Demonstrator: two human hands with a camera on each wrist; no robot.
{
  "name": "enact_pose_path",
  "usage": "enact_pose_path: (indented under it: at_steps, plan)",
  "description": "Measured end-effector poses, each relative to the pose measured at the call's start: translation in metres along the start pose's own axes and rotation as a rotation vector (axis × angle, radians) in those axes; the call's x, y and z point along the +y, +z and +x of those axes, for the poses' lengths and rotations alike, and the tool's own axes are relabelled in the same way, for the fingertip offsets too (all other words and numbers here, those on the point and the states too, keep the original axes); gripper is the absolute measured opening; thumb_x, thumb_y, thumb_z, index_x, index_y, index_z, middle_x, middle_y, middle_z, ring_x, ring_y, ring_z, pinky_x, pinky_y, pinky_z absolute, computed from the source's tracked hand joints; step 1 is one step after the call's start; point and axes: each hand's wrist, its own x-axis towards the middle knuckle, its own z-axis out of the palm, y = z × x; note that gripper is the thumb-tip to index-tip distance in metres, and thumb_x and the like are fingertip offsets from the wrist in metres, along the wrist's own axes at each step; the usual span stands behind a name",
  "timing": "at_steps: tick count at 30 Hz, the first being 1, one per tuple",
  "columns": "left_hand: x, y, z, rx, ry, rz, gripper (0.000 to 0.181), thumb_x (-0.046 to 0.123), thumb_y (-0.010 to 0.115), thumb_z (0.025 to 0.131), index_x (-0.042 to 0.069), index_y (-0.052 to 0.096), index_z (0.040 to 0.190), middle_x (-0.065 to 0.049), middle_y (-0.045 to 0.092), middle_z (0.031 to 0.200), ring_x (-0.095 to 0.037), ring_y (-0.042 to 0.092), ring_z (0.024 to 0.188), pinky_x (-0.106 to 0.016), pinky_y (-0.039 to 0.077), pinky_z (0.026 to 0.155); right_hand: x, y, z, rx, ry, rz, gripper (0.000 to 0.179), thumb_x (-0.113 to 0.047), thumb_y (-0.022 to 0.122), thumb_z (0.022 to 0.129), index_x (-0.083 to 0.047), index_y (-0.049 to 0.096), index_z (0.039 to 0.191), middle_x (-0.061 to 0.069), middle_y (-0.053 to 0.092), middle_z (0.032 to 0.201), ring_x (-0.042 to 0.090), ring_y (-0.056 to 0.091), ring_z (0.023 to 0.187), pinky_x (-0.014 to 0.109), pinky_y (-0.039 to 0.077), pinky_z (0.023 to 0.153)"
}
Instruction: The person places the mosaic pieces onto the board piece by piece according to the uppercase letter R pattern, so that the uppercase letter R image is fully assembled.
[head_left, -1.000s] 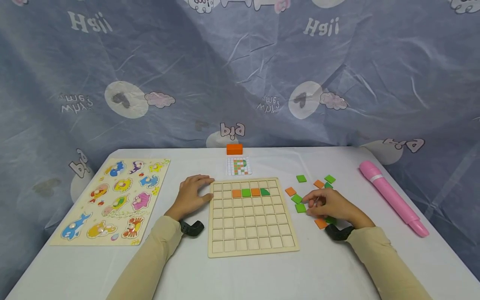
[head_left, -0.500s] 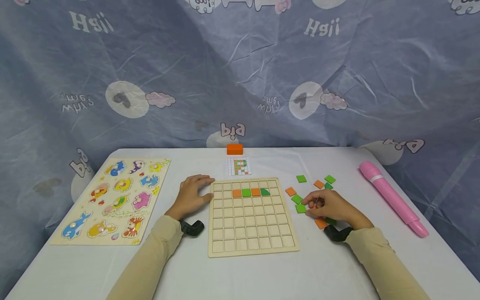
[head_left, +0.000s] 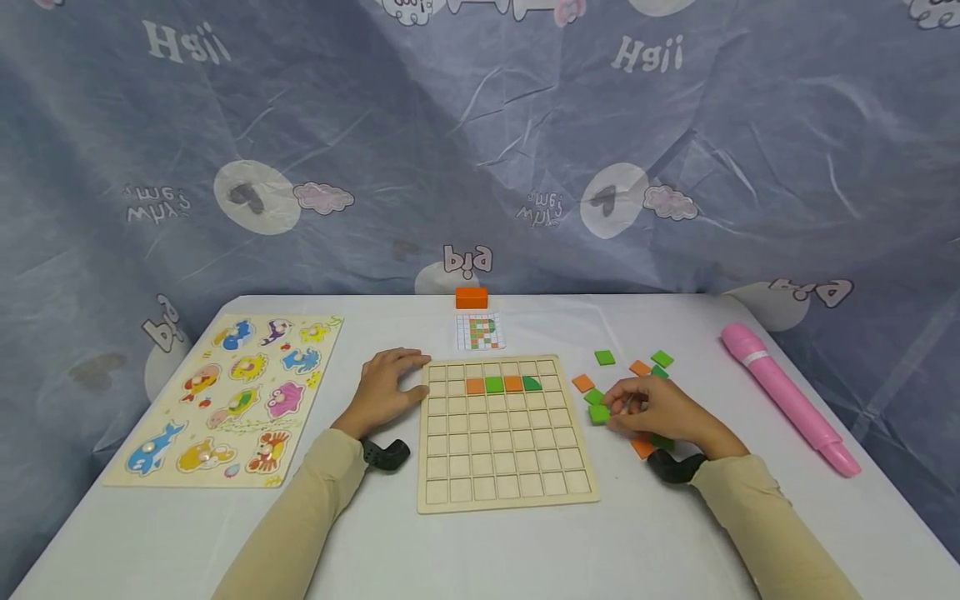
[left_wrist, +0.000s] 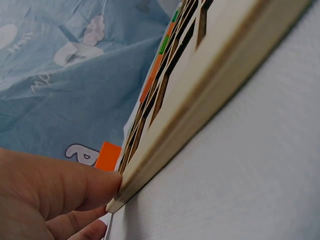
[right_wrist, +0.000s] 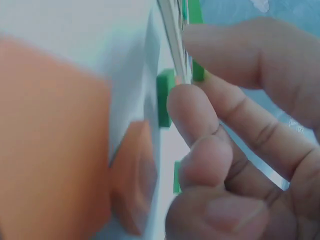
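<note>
A wooden grid board lies flat, with a row of orange and green tiles in its upper part. My left hand rests against the board's upper left corner, thumb and fingertips touching the edge; in the left wrist view the thumb meets that edge. At the right, my right hand pinches a green square tile between thumb and finger, just off the table. The thumb partly covers this tile in the right wrist view. Loose orange and green tiles lie around and under the hand.
A pattern card and an orange block sit behind the board. On the left lies an animal puzzle board. A pink marker-shaped tube lies at far right. A printed cloth hangs behind the table.
The green tile in my right fingers has lifted and shifted slightly to the left. My left hand stays at the board's corner. The head view has shifted slightly.
</note>
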Motion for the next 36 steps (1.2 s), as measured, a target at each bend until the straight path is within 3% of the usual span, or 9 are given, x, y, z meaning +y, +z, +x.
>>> enact_pose_path:
  at_steps: [11,36]
  plan:
    - [-0.002,0.000,0.000,0.012,0.007,0.002,0.050,0.024,0.075,0.095,0.009,0.070,0.143,-0.014,0.060,0.154,-0.039,0.043,0.151,-0.063,0.025,0.124,-0.019,0.015,0.016,-0.002,0.032,0.063,0.021,-0.005,0.083,0.092,0.000,0.074,0.110,0.002,0.078,0.095,0.007,0.065,0.082,0.023,0.051,0.074]
    - [0.001,0.000,0.001,0.010,0.013,0.006,0.052,0.022,0.076,0.095,0.008,0.069,0.144,-0.015,0.060,0.154,-0.040,0.042,0.151,-0.064,0.025,0.124,-0.064,0.069,0.084,-0.084,-0.068,0.116,0.020,-0.005,0.082,0.093,0.002,0.074,0.111,0.005,0.081,0.093,0.013,0.075,0.086,0.026,0.059,0.083]
